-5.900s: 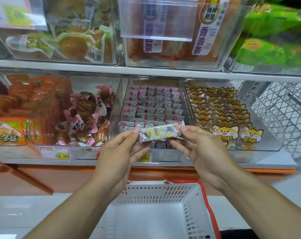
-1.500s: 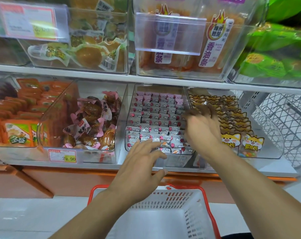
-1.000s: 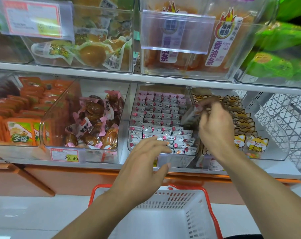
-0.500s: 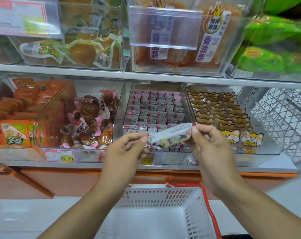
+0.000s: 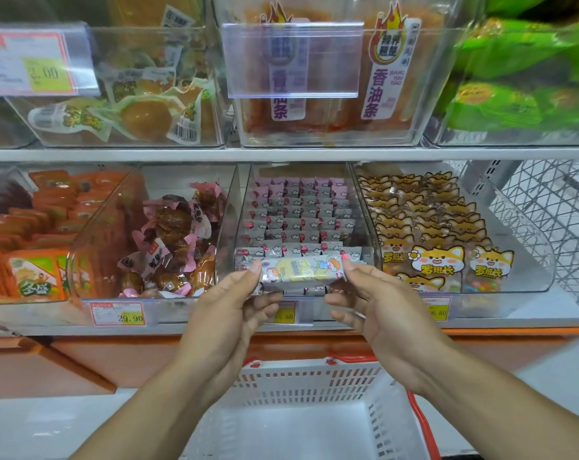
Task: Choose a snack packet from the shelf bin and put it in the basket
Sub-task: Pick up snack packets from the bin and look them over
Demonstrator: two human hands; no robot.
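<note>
Shelves of clear snack bins form the backdrop as the left hand and right hand pinch a snack packet by its ends above the white basket; lowering it level before letting go should land it cleanly.

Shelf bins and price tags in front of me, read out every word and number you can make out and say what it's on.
"29.90": red-bordered price tag under the clear bin of brown snacks.
"香油条" and "XIANG YOU TIAO": flame label on the upper orange bin.
"罗班长": yellow fox-face packets.
"多盛": orange packet.
Other price tags and the held packet: blurred, unreadable.
</note>
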